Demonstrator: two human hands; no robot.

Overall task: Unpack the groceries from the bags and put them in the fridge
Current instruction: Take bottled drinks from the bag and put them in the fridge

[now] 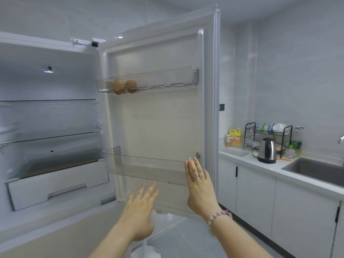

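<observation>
The fridge stands open, its door (162, 116) swung out to the right. Two brown eggs (124, 86) sit at the left end of the clear upper door shelf (167, 79). The lower door bin (149, 164) looks empty. Inside the fridge, the glass shelves (50, 135) hold nothing and a white drawer (55, 185) sits at the bottom. My right hand (199, 185) is flat and open against the right end of the lower bin. My left hand (139, 211) is open with fingers spread, below the bin, holding nothing. No grocery bags are in view.
To the right runs a white counter (260, 166) with a steel kettle (267, 150), a dish rack (268, 135), bottles (233, 137) and a sink (316, 169). White cabinets (279, 198) stand beneath it. A white round object (145, 253) sits on the tiled floor below my arms.
</observation>
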